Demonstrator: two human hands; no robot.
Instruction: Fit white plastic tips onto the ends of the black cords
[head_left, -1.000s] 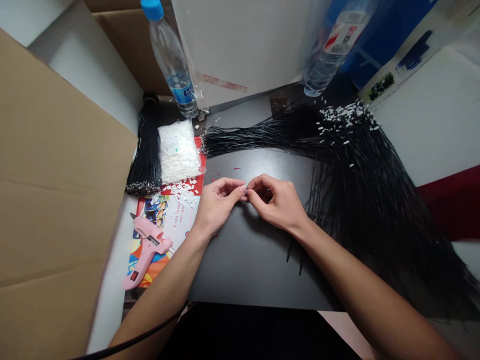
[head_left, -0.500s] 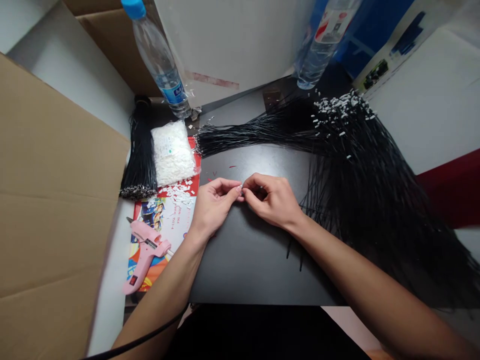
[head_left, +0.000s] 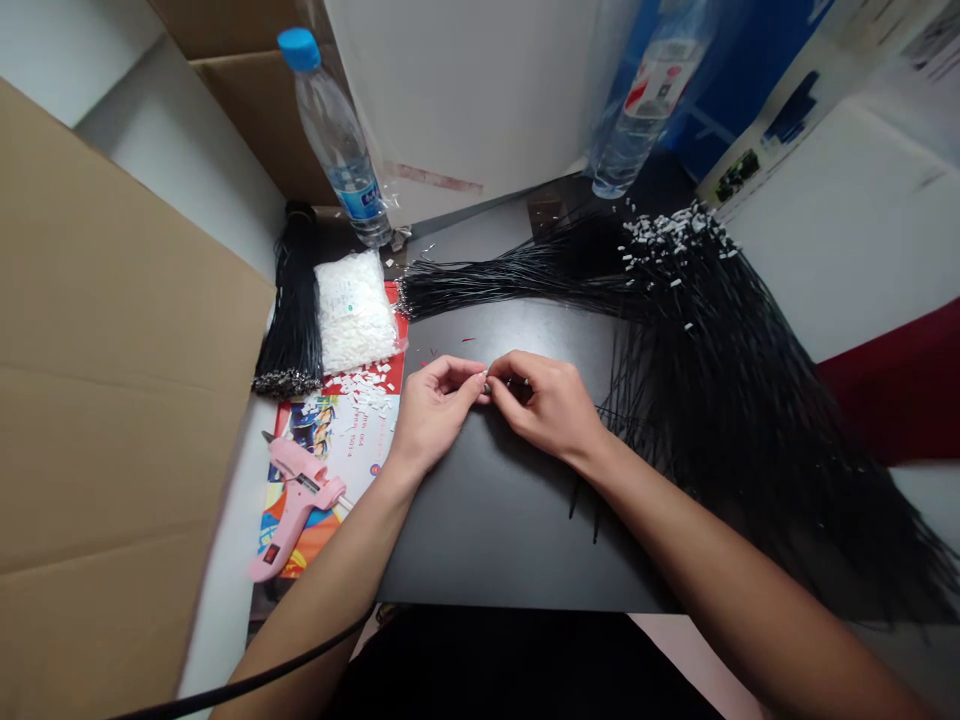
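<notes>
My left hand (head_left: 439, 412) is closed in a pinch on a small white plastic connector (head_left: 485, 379), mostly covered by the fingertips. Against it, my right hand (head_left: 546, 408) pinches what looks like the dark end of a black wire; the fingers hide most of it. Both hands meet just above the dark tabletop (head_left: 495, 530). Black wire ends (head_left: 596, 525) show below my right wrist. Loose white connectors (head_left: 367, 388) lie left of my left hand, beside a clear bag of white connectors (head_left: 355, 312).
A bundle of black wires (head_left: 502, 278) lies beyond my hands. A large heap of black wires with white ends (head_left: 750, 380) covers the right side. At left are a pink glue gun (head_left: 296, 505), another wire bundle (head_left: 294, 310) and a cardboard box (head_left: 127, 400). Water bottles (head_left: 349, 160) stand behind.
The camera view has shifted slightly, so the background sits a little lower. My hands keep the same fingertip pinch, with only a slight shift.
</notes>
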